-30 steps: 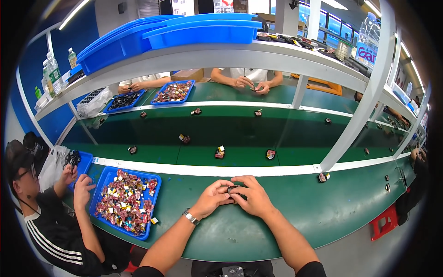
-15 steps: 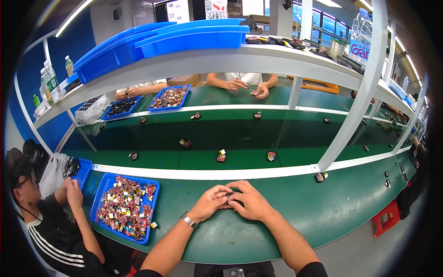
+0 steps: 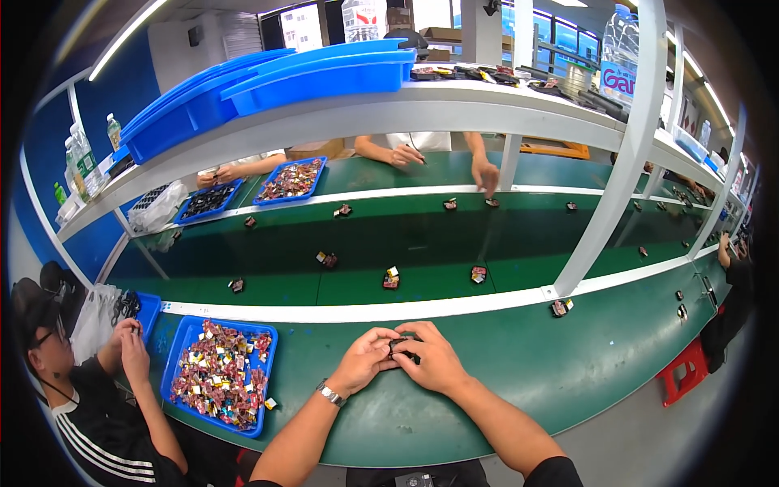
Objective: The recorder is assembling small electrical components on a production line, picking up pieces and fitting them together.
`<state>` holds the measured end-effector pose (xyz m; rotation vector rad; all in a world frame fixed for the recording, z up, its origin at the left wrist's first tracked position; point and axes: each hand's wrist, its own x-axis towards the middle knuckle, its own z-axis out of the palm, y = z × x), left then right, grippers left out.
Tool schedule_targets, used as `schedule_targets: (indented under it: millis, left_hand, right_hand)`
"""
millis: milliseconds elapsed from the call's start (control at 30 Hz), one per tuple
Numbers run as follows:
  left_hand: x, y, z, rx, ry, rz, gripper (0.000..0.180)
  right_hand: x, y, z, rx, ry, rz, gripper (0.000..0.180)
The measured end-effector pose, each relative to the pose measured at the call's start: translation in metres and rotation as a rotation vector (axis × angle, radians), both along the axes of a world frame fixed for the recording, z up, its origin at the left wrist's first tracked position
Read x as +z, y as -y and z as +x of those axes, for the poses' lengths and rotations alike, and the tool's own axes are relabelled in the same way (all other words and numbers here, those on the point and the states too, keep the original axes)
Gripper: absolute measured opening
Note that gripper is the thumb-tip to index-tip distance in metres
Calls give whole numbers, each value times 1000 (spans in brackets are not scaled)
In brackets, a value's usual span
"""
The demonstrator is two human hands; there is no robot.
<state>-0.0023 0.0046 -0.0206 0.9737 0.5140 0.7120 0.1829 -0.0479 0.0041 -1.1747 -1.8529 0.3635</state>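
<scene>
- Head view: left hand (image 3: 365, 359), fingers curling, is gripping one side of a small black part (image 3: 405, 350).
- Right hand (image 3: 428, 357): is gripping the same part from the other side, fingertips bending over it and partly hiding it.
- Black part: is resting between both hands, above the near green table (image 3: 381, 430).
- Near blue tray (image 3: 273, 341): is standing left of the hands, holding a heap of reddish circuit pieces (image 3: 217, 373) with white and yellow tabs.
- Single tabbed piece (image 3: 270, 403): is lying just outside that tray's right edge.
- Blue tray at far left (image 3: 149, 312): is holding black cable-like items (image 3: 127, 304), a clear plastic bag (image 3: 96, 315) sitting beside them.
- Two blue trays across the line: one (image 3: 284, 200) is containing reddish circuit pieces, its neighbour (image 3: 199, 218) black parts.
- Stacked blue trays (image 3: 324, 81): are sitting on the shelf, insides not showing.
- Tabbed assemblies (image 3: 391, 278): are lying spaced along the middle green strip.
</scene>
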Motion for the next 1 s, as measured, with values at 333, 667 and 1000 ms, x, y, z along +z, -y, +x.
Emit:
schedule_targets:
  millis: [333,667,1000]
  left_hand:
    - [-3,-1,-1,-8,18,20,24]
    - [-5,-1,0,16,39,10,24]
    - [-6,-3,-1,48,127,54,22]
  right_hand:
    - [-7,0,-1,-19,-50,-41,14]
    - [-11,2,-4,-29,-122,-71,20]
    - [2,4,-11,-37,-106,71,25]
